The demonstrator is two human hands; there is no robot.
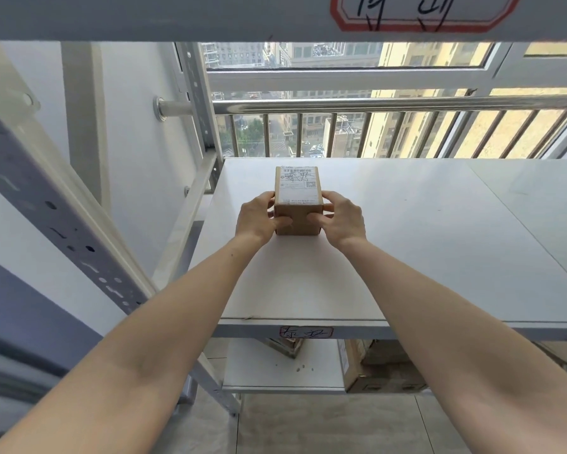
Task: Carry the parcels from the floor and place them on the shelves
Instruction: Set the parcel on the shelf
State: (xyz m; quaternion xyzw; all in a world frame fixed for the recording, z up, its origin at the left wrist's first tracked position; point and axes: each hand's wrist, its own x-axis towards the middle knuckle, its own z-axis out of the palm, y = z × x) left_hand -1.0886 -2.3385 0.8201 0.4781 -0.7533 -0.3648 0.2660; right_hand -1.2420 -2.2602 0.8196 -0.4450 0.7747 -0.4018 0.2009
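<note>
A small brown cardboard parcel with a white shipping label on top rests on the white shelf board, toward its back left. My left hand grips the parcel's left side, thumb on its near face. My right hand grips the right side in the same way. Both arms reach forward over the shelf's front edge.
A labelled beam of the shelf above runs across the top. A grey perforated upright stands at the left. On the lower shelf sit cardboard boxes. Behind the shelf are a metal railing and a window.
</note>
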